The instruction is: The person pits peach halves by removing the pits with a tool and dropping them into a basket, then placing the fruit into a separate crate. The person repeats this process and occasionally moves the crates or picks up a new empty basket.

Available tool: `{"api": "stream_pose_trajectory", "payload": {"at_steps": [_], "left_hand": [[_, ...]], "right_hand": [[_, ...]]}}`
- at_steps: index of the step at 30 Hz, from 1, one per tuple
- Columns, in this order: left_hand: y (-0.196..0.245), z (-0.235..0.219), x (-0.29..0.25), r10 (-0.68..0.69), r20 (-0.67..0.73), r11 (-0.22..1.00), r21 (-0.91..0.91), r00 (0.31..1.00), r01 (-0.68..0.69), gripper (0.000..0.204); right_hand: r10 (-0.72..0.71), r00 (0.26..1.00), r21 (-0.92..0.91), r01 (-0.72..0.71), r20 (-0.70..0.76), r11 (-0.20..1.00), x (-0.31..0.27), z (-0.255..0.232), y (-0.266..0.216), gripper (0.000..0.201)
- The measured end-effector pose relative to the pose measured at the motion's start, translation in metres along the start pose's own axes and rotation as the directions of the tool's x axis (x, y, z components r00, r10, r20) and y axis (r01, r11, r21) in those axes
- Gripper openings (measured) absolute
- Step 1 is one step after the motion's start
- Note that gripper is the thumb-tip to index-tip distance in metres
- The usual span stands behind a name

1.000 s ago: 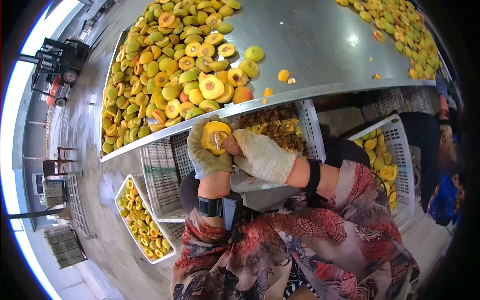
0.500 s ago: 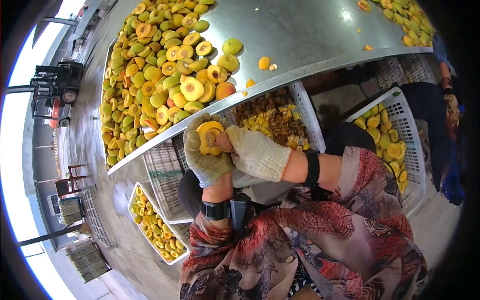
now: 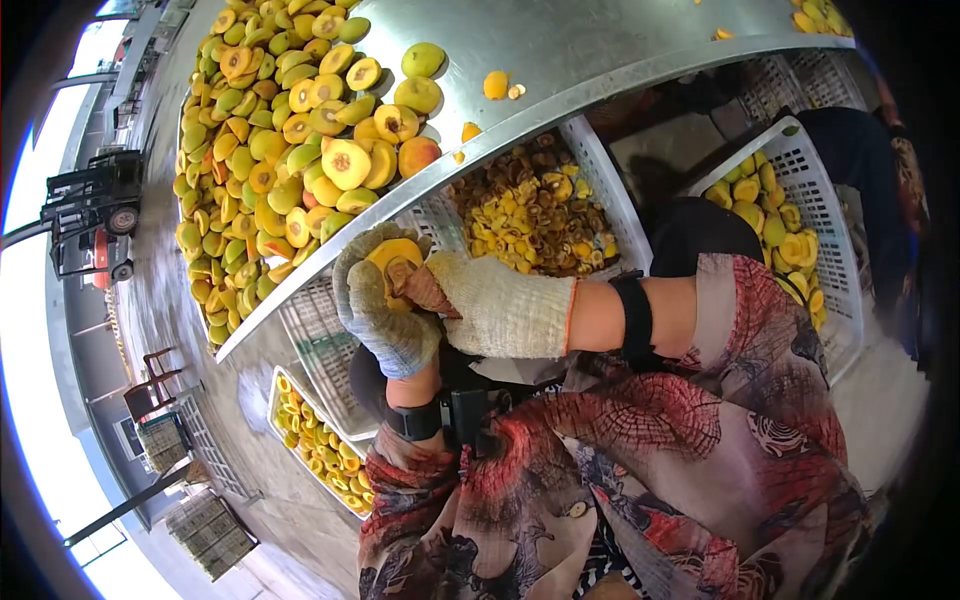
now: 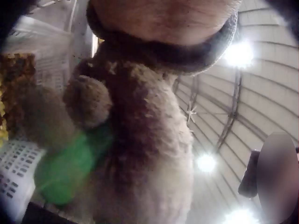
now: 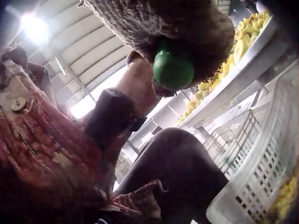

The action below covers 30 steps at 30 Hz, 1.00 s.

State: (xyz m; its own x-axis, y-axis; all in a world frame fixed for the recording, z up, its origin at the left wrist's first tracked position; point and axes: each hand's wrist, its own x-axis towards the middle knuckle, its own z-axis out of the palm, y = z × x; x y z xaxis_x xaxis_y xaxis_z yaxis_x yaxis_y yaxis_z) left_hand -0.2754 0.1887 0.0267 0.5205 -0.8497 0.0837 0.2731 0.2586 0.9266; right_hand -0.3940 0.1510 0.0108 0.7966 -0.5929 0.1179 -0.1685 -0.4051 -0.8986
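In the head view my gloved left hand point(image 3: 378, 318) holds a yellow peach half point(image 3: 391, 250), cut face up, under the table's edge. My gloved right hand point(image 3: 505, 303) presses close against it, thumb at the brown centre of the cut face. The right hand grips a green-handled pitting tool, whose rounded handle end point(image 5: 173, 70) sticks out of the fist in the right wrist view. The green handle point(image 4: 67, 170) also shows, blurred, in the left wrist view. The tool's working end is hidden behind the fingers in the head view.
Many peach halves point(image 3: 262, 150) are heaped on the metal table point(image 3: 560, 50). Below its edge stands a white crate point(image 3: 610, 170) of brown pits and yellow scraps. Crates of peach halves stand at right point(image 3: 840, 260) and lower left point(image 3: 330, 480). A forklift point(image 3: 95, 215) is parked farther off.
The tool's curved metal loop, visible on the peach half a second ago, is now out of sight. The hands have shifted slightly left in view, and the head view has turned, showing more of the scrap crate.
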Motion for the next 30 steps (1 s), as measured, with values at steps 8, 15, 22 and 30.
{"api": "stream_pose_trajectory", "payload": {"at_steps": [8,15,22,30], "left_hand": [[0.006,-0.002,0.007,0.058,0.168,0.977,0.191,0.984,-0.090,0.041],[0.015,-0.006,0.019,-0.060,0.252,0.959,0.283,0.966,-0.014,0.039],[0.022,-0.002,0.030,-0.144,0.329,0.961,0.271,0.933,0.053,0.035],[0.035,-0.001,0.047,-0.250,0.458,0.867,0.498,0.853,-0.013,0.035]], "right_hand": [[0.087,0.993,0.178,-0.100,0.080,0.979,-0.001,0.013,0.005,0.037],[0.031,0.980,0.305,-0.091,0.197,0.948,0.000,-0.007,-0.005,0.028],[0.114,0.977,0.455,-0.184,0.178,0.871,-0.003,-0.019,-0.016,0.031],[0.165,0.789,0.636,-0.582,0.591,0.506,0.000,-0.046,-0.030,0.025]]}}
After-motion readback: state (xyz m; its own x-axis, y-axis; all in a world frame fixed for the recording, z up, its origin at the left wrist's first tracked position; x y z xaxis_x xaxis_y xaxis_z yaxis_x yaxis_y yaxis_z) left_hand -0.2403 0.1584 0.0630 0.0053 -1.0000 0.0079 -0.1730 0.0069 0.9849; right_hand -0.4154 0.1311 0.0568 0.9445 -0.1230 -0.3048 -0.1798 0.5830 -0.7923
